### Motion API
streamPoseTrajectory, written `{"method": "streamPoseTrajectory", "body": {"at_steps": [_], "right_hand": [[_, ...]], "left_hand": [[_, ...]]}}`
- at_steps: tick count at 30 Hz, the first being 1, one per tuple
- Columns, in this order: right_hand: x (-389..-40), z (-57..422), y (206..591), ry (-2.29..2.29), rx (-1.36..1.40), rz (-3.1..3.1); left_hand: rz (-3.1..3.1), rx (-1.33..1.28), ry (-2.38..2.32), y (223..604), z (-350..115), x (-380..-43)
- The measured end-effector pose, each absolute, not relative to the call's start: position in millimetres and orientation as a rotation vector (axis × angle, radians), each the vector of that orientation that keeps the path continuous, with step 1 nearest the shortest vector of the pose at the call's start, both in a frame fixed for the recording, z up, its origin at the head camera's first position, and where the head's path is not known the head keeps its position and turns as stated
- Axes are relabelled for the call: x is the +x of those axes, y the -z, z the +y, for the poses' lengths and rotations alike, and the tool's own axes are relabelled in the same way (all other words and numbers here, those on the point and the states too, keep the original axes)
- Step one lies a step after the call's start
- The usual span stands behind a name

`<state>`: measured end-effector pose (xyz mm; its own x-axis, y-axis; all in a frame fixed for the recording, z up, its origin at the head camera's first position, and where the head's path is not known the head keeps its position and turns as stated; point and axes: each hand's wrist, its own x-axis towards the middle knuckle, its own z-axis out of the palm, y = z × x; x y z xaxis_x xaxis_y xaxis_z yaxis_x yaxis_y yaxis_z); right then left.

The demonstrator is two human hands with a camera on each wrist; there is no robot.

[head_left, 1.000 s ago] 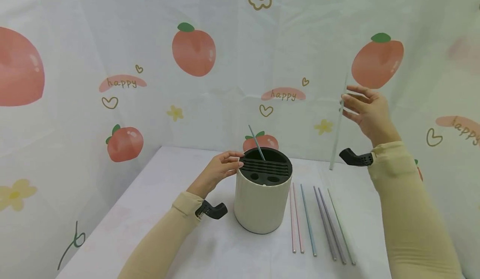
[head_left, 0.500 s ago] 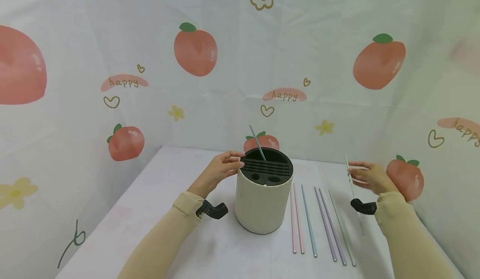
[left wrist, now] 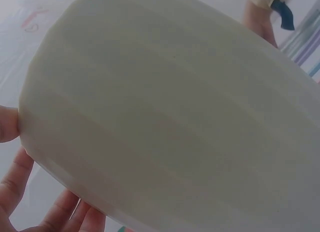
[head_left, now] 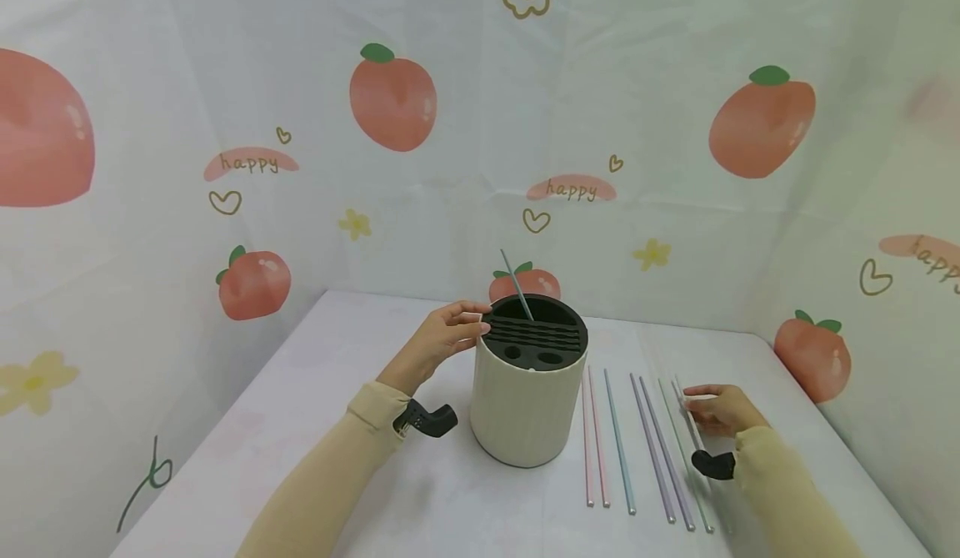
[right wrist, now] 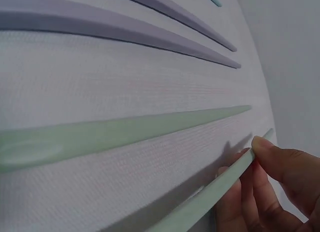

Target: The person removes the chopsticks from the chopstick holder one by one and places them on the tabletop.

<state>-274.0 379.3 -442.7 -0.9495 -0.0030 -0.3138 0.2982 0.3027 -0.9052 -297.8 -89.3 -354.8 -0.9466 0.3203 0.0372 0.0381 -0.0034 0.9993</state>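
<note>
A cream cylindrical utensil holder [head_left: 523, 420] with a black slotted top stands on the table. One blue chopstick [head_left: 516, 284] leans out of its rear opening. My left hand [head_left: 435, 343] touches the holder's left rim, thumb and spread fingertips against its edge; in the left wrist view the pale wall [left wrist: 165, 112] fills most of the frame. Far to the right, my right hand [head_left: 722, 410] pinches a pale green chopstick [right wrist: 212, 194] between thumb and fingers, low over the table. A second green chopstick [right wrist: 125, 132] lies just left of it.
Right of the holder lie two pink chopsticks [head_left: 598, 449], a blue chopstick [head_left: 619, 445] and two purple chopsticks [head_left: 651, 448], roughly side by side. A white cloth [head_left: 465, 166] printed with peaches hangs behind the table [head_left: 285, 449].
My right hand has come down from high at the right to close over the table, bringing the pale green chopstick beside the other green one. The left hand has stayed at the holder's rim.
</note>
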Motion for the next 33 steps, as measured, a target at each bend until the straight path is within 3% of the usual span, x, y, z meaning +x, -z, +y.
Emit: {"method": "streamPoseTrajectory", "body": {"at_steps": [33], "right_hand": [[-280, 374, 455, 1.605, 0.266, 2.404]], "left_hand": [[2.078, 0.369, -2.044, 354, -90, -297]]}}
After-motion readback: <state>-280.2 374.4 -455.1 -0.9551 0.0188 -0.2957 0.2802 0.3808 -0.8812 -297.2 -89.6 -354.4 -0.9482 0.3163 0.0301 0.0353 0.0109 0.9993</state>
